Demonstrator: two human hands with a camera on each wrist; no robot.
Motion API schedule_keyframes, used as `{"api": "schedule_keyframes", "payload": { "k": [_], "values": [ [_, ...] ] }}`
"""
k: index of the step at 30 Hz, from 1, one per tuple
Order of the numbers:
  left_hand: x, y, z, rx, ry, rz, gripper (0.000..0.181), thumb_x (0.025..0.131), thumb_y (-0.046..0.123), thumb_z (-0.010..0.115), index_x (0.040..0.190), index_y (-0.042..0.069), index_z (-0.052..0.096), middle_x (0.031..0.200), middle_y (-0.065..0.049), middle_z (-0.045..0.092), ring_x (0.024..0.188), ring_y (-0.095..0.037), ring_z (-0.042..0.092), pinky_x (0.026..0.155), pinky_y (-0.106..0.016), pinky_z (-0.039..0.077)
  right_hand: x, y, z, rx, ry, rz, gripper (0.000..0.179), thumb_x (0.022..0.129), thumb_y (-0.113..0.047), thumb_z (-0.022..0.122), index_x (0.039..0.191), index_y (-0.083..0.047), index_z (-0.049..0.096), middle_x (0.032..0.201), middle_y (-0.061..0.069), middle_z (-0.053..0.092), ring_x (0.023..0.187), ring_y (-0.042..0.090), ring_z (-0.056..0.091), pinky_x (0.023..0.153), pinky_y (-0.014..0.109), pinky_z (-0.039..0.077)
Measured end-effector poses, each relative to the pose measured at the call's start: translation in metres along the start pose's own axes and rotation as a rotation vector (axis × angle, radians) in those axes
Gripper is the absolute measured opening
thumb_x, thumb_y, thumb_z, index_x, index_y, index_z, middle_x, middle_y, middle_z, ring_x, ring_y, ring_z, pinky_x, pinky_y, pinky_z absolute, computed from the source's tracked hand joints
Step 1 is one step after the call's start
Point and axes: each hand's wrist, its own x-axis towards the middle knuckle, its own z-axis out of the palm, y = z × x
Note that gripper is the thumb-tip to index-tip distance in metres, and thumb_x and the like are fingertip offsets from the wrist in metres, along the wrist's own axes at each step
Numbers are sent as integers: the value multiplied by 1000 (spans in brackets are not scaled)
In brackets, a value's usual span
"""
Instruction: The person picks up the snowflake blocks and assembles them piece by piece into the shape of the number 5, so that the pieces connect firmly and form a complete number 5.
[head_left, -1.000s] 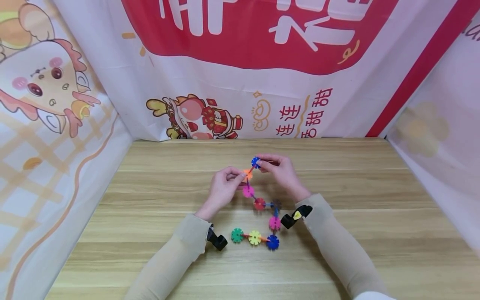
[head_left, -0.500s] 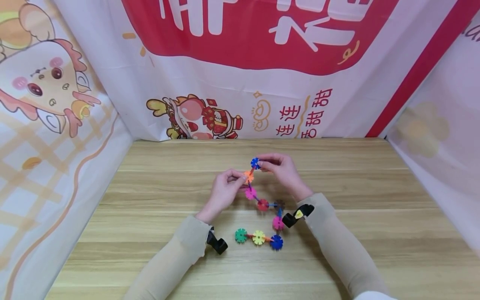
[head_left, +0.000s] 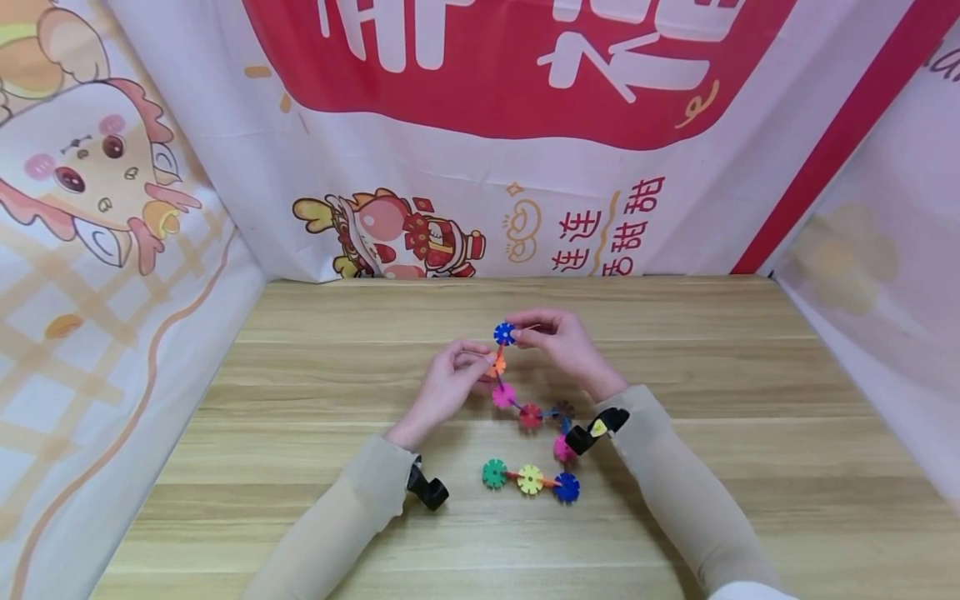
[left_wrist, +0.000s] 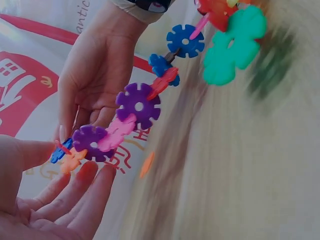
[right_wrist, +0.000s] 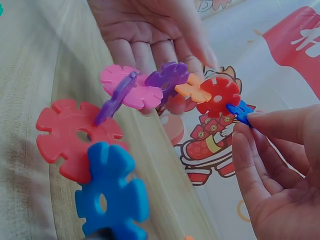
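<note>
A chain of colourful plastic snowflake discs, slotted edge to edge, winds between both hands. My right hand (head_left: 558, 346) pinches the blue disc (right_wrist: 242, 112) at its far end between thumb and fingers. Just left of that, my left hand (head_left: 450, 379) holds the chain at the orange disc (head_left: 497, 365). A red disc (right_wrist: 220, 97) links these two. From there the chain runs down through a pink disc (head_left: 503, 396) and a red one (head_left: 530, 417), then bends back to a dark blue disc (head_left: 567, 488), a yellow disc (head_left: 529, 480) and the green end disc (head_left: 494, 474).
A wood-grain table (head_left: 300, 467) lies under the hands. Printed cloth (head_left: 450, 158) stands along its back and sides. Black wrist cameras are strapped on both sleeves; the right camera (head_left: 597, 429) partly overlaps the chain in the head view.
The lower stretch of the chain, from green to dark blue, has swung right. The blue disc at the far end has come slightly nearer and left, and the orange disc sits a little lower.
</note>
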Motion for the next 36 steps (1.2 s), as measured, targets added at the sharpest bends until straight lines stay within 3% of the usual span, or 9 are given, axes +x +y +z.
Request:
{"api": "schedule_keyframes", "payload": {
  "k": [8,17,26,31,36],
  "values": [
    [14,5,0,108,68,52,22,100,25,69,115,9,70,106,-4,70,99,-20,67,88,-35,56,-2,-1,3,26,2,17,27,94,-1,70,122,0,69,112,14,72,95,27,70,89,37,57],
    [22,7,5,95,97,62,17,99,16,69,110,3,71,101,-8,72,94,-22,67,84,-32,57,-3,-1,3,47,-5,13,28,94,2,69,122,4,67,113,17,70,94,26,71,87,38,58],
    [14,0,1,24,-29,10,52,82,13,87,126,5,61,116,-12,69,105,-26,68,91,-34,56,-3,3,3,39,-24,13,28,95,3,68,122,7,68,112,18,71,95,26,71,87,37,58],
    [11,-6,-4,132,-44,-30,55,80,10,87,127,-1,61,116,-17,69,105,-29,67,93,-38,55,-4,6,1,19,-25,19,28,96,2,67,123,5,68,112,16,72,96,28,71,88,37,58],
    [14,-9,-5,273,-71,-104,45,86,18,83,123,-2,66,109,-11,71,99,-24,68,88,-38,56,-3,7,-1,25,-13,24,26,96,2,68,122,4,69,111,16,72,94,26,71,88,37,58]
  ]
}}
